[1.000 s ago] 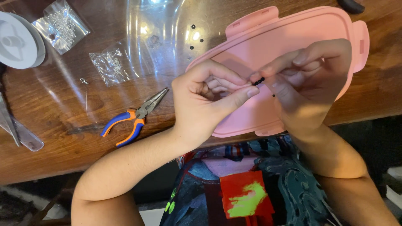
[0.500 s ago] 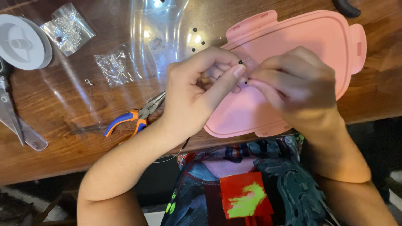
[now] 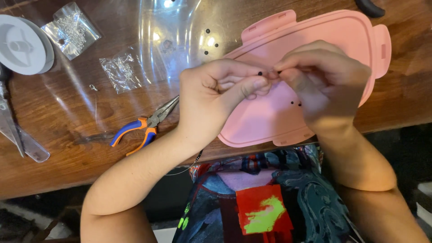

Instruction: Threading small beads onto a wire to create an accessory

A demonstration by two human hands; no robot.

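— Can you make out what's pinched between the two hands?

— Barely. The left hand (image 3: 216,96) and right hand (image 3: 326,83) meet fingertip to fingertip, and a tiny dark bead (image 3: 259,73) shows there — too small to tell more. Whether a thread runs through it, I can't say; the fingers cover that spot.

— And the pink lid (image 3: 324,31) under them?

— Its middle is hidden beneath both hands. A few dark specks (image 3: 295,103) lie by the right hand, too small to identify.

— Off to the left?

— The white spool (image 3: 22,45) is cut by the edge, and so is a metal tool (image 3: 18,135) below it. Beyond the right hand, a dark object (image 3: 371,6) is cropped at the top.
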